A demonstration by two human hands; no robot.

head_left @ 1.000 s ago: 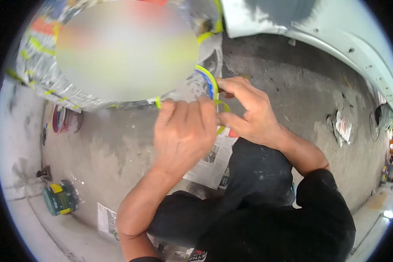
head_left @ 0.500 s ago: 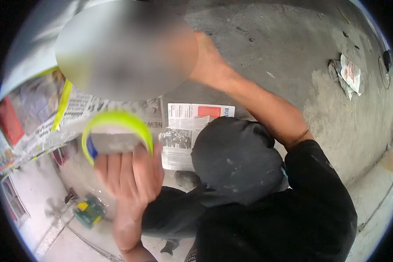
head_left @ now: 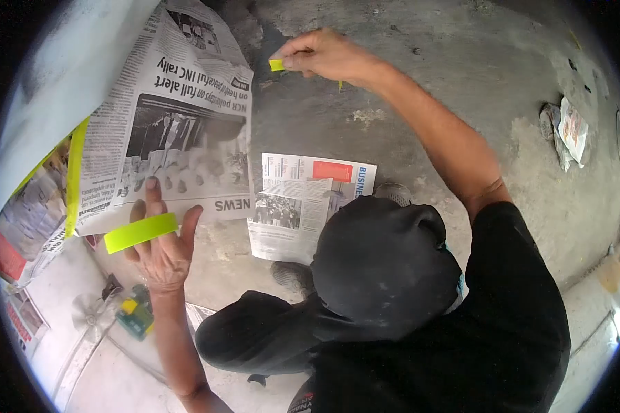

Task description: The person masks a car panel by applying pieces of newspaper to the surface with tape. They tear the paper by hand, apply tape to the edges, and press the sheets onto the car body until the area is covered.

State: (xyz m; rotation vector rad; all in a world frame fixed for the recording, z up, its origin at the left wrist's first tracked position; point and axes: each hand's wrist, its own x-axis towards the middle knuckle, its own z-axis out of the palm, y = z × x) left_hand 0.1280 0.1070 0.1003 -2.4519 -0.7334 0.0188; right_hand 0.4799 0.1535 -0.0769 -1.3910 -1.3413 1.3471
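A roll of neon yellow tape (head_left: 141, 233) is looped around the fingers of my left hand (head_left: 164, 258). These fingers are spread, and one fingertip rests on the lower part of a printed newspaper sheet (head_left: 186, 138). My right hand (head_left: 327, 56) is raised at the upper middle, away from the sheet. It pinches a short strip of yellow tape (head_left: 276, 65) between thumb and fingers. Along the sheet's left side runs a yellow tape band (head_left: 77, 175), beside a pale curved surface (head_left: 83, 76).
Another newspaper (head_left: 282, 237) lies on the grey concrete floor (head_left: 420, 103), near my black-clad knee (head_left: 386, 268). A small green and yellow fan (head_left: 136, 313) stands at lower left. Crumpled paper (head_left: 568, 134) lies at the far right.
My left hand has moved up and left onto the newspaper sheet, its fingers opening out with the tape roll turned edge-on. The blurred patch is gone, showing my right hand with a tape strip.
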